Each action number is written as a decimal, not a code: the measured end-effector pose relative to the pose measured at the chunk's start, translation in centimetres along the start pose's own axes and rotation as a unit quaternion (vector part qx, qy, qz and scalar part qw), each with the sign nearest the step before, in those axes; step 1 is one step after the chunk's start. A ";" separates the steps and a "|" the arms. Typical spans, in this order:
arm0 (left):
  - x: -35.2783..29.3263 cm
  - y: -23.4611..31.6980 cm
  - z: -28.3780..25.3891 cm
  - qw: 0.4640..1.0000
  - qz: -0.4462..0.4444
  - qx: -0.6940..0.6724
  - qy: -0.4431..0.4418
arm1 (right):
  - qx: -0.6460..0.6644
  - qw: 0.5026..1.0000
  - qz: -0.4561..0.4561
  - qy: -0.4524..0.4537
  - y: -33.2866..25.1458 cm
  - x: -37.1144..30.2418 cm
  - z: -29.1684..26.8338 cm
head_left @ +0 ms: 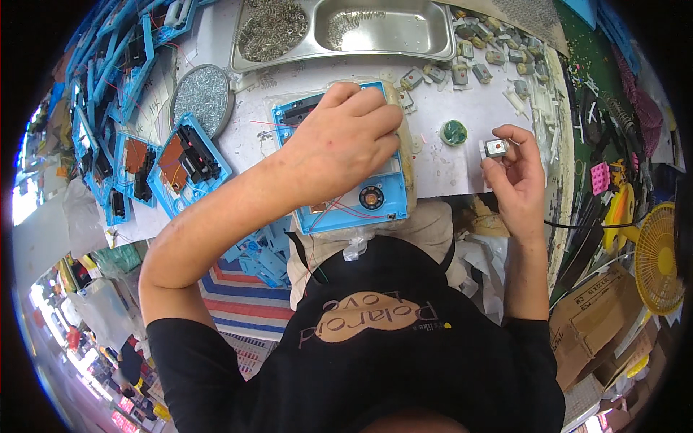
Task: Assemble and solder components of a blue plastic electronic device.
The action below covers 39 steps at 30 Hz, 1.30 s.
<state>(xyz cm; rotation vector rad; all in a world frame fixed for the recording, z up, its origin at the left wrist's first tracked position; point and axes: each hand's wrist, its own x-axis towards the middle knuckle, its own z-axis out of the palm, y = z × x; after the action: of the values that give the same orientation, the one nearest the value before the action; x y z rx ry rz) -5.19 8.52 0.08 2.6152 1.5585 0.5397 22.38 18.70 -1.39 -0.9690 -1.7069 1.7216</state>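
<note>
A: What is seen of the surface?

B: A white worktable (462, 169) is shown, crowded to its edges. At eleven o'clock a stack of blue plastic housings (119, 108) is piled, a steel compartment tray (440, 29) is set at twelve with springs heaped in its left well, and a round tin of small screws (201, 97) lies beside it. A yellow fan (660, 260) is seen at three o'clock.

A: And at the centre?

B: A flat blue plastic frame (361, 195), rectangular, with thin red wires and a round black part near its lower edge, is pressed down by the left hand (345, 144), whose fingers are spread and curled over the top of it. It rests on a pale padded block.

A: The right hand?

B: At three o'clock from the frame, a small silvery metal motor (496, 148), boxy and shiny, is pinched between thumb and fingertips of the right hand (516, 180). A green round disc (453, 133) lies between the hands, and more loose motors (469, 61) are scattered at one o'clock.

A: How is this best handled?

B: Probably the frame should be kept flat and steady, and the motor turned so its terminals are kept clear of the red wires.
</note>
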 end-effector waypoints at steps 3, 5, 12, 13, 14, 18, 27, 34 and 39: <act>-0.7 0.4 -0.4 0.997 -0.045 -0.023 0.055 | -0.034 0.999 -0.005 0.007 0.1 0.0 -0.2; -1.0 1.0 -1.5 0.991 -0.086 -0.038 0.092 | -0.043 0.999 -0.004 0.003 0.2 0.1 -0.2; -2.8 3.2 -2.5 0.944 -0.221 -0.179 0.168 | -0.057 0.998 -0.006 -0.012 -0.1 0.4 0.2; -2.9 3.4 -2.4 0.947 -0.216 -0.164 0.171 | -0.060 0.998 -0.006 -0.010 0.0 0.5 0.1; -3.0 3.4 -2.2 0.950 -0.211 -0.149 0.175 | -0.063 0.998 -0.007 -0.008 0.0 0.8 0.0; -2.4 2.0 -1.7 0.965 -0.168 -0.084 0.184 | -0.073 0.997 -0.004 -0.020 -0.3 0.9 0.0; 4.6 -5.5 -17.3 0.856 -0.278 -0.061 0.432 | -0.066 0.997 -0.014 -0.040 -0.7 0.6 0.7; 8.5 -9.3 -14.5 0.844 -0.283 -0.329 0.315 | -0.065 0.997 -0.029 -0.034 -1.5 0.3 0.1; 6.1 0.9 -11.6 0.779 -0.286 -0.493 0.260 | -0.047 0.999 0.003 -0.004 0.0 -0.7 -1.6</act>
<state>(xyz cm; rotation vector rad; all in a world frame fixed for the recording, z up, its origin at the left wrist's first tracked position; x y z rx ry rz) -5.55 11.79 12.83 1.1803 1.4343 1.5429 24.05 19.07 -1.26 -1.0107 -1.8053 1.6637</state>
